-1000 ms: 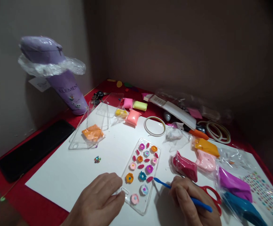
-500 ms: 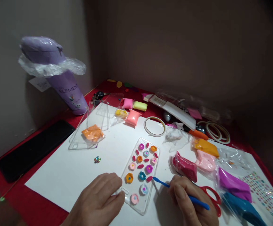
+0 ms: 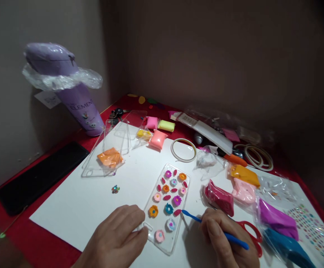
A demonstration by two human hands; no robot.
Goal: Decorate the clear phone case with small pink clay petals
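A clear phone case [image 3: 164,240] lies on white paper, dotted with small clay flowers in orange, pink, purple, teal and pale blue, and with dark pink oval bits between them. My left hand [image 3: 119,232] grips its lower left edge beside the camera cutout, thumb and fingers closed on the rim. In my right hand [image 3: 224,234] is a blue modelling tool [image 3: 236,241], held like a pen. The tool's tip is at a dark pink clay oval [image 3: 177,212] on the case's right edge, next to the teal flower [image 3: 169,208].
Red scissors [image 3: 252,232] and several clay packets, including a crimson one [image 3: 220,199], lie to the right. A tape roll [image 3: 183,150] sits behind the case. Spare clear cases [image 3: 95,169], a black phone-like slab [image 3: 41,178] and a purple tumbler [image 3: 78,104] stand or lie left.
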